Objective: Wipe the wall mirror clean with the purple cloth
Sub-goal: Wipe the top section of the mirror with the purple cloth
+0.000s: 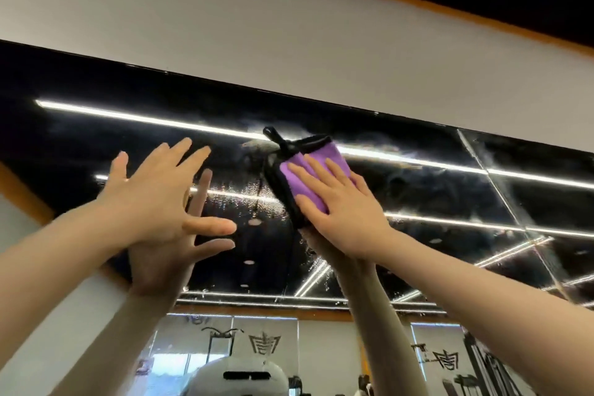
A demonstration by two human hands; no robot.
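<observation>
I see the right hand [334, 202] laid flat with straight fingers on the purple cloth [310, 175], pressing it against the wall mirror [450, 190] at centre frame. My left hand [154, 199] is spread wide at left, fingers splayed, holding nothing, at the glass

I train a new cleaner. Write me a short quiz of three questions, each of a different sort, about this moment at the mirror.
1. True or false: the right hand presses the purple cloth flat against the wall mirror.
2. What does the left hand hold? A) a spray bottle B) nothing C) the cloth
3. Fill in: the cloth has a ____ border with a hanging loop.

Key: 1 true; 2 B, its fingers are spread and it holds nothing; 3 black.
</observation>
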